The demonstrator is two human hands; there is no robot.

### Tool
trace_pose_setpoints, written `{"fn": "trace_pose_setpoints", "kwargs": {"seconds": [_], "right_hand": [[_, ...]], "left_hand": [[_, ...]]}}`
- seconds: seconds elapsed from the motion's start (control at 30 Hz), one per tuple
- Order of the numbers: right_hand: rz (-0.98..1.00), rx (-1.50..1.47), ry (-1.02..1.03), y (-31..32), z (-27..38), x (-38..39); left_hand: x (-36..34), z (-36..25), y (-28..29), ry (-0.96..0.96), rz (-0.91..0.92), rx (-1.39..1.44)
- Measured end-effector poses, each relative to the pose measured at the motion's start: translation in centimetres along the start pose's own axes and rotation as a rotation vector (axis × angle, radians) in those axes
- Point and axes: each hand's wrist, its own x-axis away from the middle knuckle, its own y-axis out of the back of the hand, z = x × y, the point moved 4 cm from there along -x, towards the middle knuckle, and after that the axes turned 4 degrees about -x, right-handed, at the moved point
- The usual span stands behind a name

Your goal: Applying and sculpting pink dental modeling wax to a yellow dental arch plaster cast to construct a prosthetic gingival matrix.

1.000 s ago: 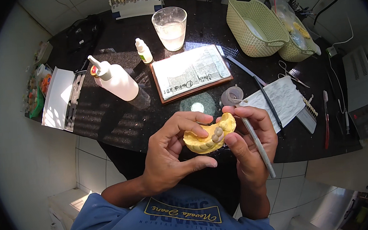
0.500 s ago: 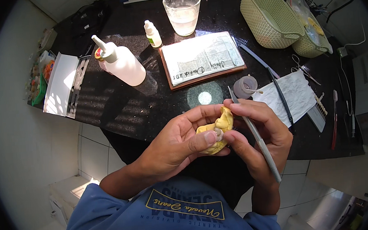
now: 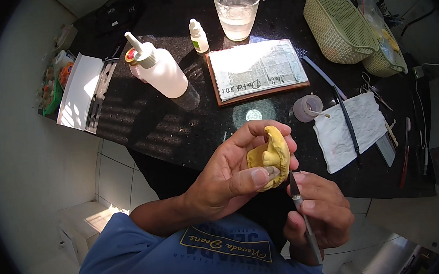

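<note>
My left hand [image 3: 222, 173] grips a yellow dental cast [image 3: 276, 146], tilted up on its edge, with my thumb over the small pale crowns on it. My right hand [image 3: 325, 208] is closed around a slim metal-handled knife [image 3: 305, 219], its dark pointed blade raised at the lower right edge of the cast; whether it touches cannot be told. Beyond my hands lie a small translucent cup [image 3: 305, 109] with a swab and a white paper towel [image 3: 338, 145] with a dark instrument across it.
On the black counter [image 3: 145, 128] stand a large squeeze bottle [image 3: 167, 76], a dropper bottle [image 3: 198, 38] and a glass of liquid [image 3: 235, 18]. A board with white paper [image 3: 256, 74] lies centrally. Green baskets [image 3: 332, 28] are at right, an open white box [image 3: 77, 94] at left.
My left hand has turned the cast upright and raised it. My right hand has let go of the cast, moved down, and swung the knife so its blade points up at the cast.
</note>
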Motion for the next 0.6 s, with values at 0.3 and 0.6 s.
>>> {"fn": "trace_pose_setpoints", "kwargs": {"seconds": [0.3, 0.6], "right_hand": [[0.015, -0.003, -0.056, -0.4, 0.9, -0.3], [-0.019, -0.155, -0.127, 0.3, 0.7, 0.1]], "left_hand": [[0.4, -0.1, 0.0, -0.042, 0.015, -0.028], [0.5, -0.4, 0.3, -0.077, 0.009, -0.071]]}}
